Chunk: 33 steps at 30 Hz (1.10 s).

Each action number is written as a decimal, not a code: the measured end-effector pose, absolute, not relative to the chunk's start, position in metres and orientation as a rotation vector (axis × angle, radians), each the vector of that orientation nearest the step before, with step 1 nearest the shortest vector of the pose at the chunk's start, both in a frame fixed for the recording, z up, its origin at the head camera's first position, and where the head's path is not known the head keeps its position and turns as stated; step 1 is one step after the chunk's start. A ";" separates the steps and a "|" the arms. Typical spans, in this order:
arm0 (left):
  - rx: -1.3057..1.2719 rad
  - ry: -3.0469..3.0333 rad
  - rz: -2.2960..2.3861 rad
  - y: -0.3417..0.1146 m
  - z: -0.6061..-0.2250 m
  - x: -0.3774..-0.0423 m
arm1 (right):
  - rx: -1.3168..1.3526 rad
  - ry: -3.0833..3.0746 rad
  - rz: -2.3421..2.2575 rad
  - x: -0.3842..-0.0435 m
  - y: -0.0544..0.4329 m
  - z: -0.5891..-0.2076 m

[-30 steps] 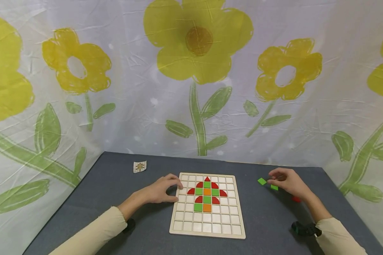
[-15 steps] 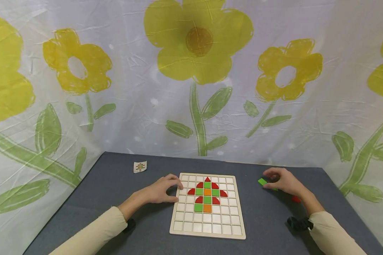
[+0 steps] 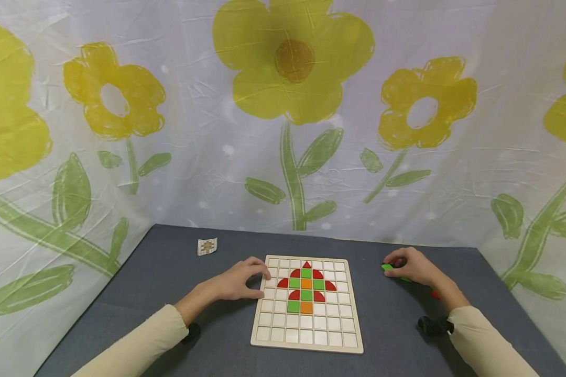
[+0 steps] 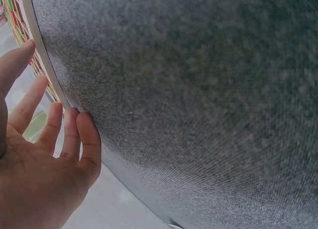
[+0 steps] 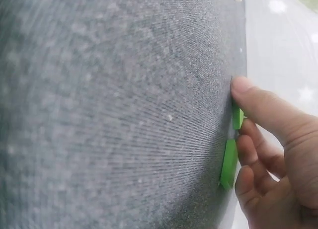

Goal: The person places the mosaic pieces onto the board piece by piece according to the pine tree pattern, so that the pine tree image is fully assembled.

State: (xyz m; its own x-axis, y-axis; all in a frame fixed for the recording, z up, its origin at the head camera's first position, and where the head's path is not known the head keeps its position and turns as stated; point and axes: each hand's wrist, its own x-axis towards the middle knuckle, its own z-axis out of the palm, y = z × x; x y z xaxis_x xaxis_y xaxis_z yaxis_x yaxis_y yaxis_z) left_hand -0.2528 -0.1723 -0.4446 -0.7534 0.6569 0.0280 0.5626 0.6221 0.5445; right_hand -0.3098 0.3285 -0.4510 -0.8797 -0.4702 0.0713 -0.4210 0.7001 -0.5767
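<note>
A square wooden board (image 3: 306, 349) with a grid of white cells lies on the table, holding red, green and orange pieces in its upper middle. My left hand (image 3: 240, 280) rests at the board's left edge, thumb and fingers spread loosely against the rim. Far to the right, my right hand (image 3: 414, 266) pinches a green square tile (image 3: 387, 267) between thumb and fingers, low at the tabletop. A second green tile (image 5: 228, 164) lies under that hand, mostly hidden in the head view. Behind the wrist, a red piece (image 3: 435, 295) shows partly.
A small printed card (image 3: 207, 246) lies at the back left of the dark grey table (image 3: 217, 345). Beyond the table's back edge hangs a white cloth (image 3: 193, 173) with yellow flowers.
My right hand has moved left, from over the nearer green tile to the farther one, and its fingers have closed on it. The left hand and the board have stayed put.
</note>
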 end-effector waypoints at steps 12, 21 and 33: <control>1.019 2.680 0.794 -0.172 -0.444 -0.252 | -0.694 2.770 -1.008 -0.310 0.325 -0.450; 1.035 2.660 0.806 -0.173 -0.447 -0.255 | -0.721 2.700 -1.109 -0.306 0.326 -0.448; 1.044 2.662 0.806 -0.174 -0.447 -0.256 | -0.714 2.686 -1.187 -0.298 0.326 -0.436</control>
State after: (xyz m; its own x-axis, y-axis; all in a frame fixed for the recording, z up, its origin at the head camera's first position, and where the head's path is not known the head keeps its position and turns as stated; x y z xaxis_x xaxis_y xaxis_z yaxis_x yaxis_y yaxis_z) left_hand -0.2557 -0.1736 -0.4473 -0.7402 0.6713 0.0372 0.5794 0.6088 0.5419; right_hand -0.2984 0.3261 -0.4360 -0.8817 -0.4652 0.0785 -0.3713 0.5816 -0.7238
